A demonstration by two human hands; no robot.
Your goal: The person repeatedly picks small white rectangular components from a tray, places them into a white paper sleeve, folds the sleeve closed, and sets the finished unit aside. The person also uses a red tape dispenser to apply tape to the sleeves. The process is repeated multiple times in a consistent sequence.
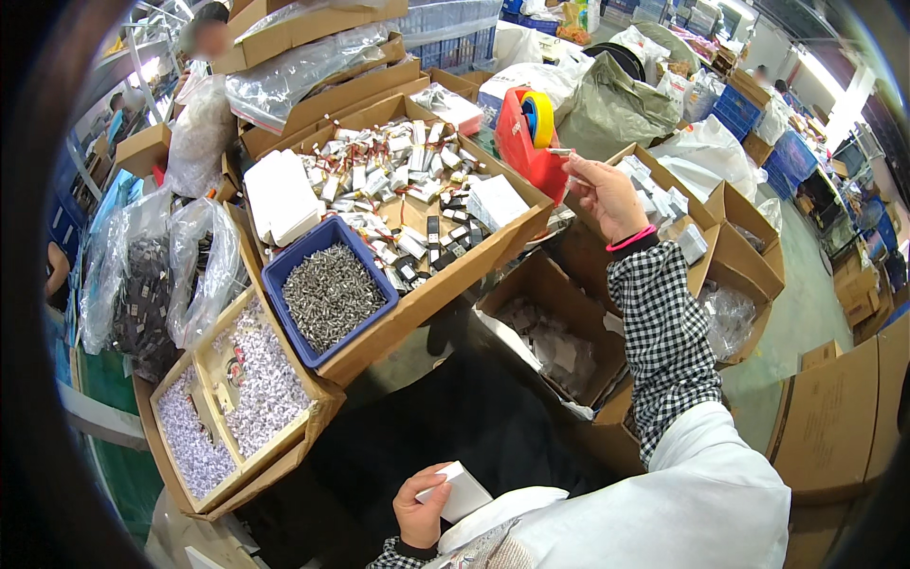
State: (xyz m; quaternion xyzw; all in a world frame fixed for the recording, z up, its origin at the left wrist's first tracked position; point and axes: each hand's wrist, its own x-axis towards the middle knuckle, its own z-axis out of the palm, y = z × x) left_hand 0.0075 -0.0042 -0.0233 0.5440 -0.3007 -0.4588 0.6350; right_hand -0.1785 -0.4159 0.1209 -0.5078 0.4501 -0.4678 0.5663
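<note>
Low at the front, my left hand (423, 510) is closed around a small white box (462, 493), thumb across its face. My right arm reaches far out, and the right hand (609, 197) has thumb and forefinger pinched together beside a red tape dispenser (521, 142). A yellow-cored tape roll (539, 119) sits in the dispenser. A small pale strip shows at those fingertips, too small to name. Left of the dispenser, a big open carton (445, 270) holds small silvery batteries with wires (379, 166), black-and-silver pieces (445, 242) and white boxes (495, 201).
A blue bin (381, 318) of small metal parts stands in the big carton's near corner. Beside it, a divided wooden tray (248, 463) holds tiny white pieces. Open cartons (607, 365) stand below my right arm. Clear bags (133, 275) of dark parts hang at left.
</note>
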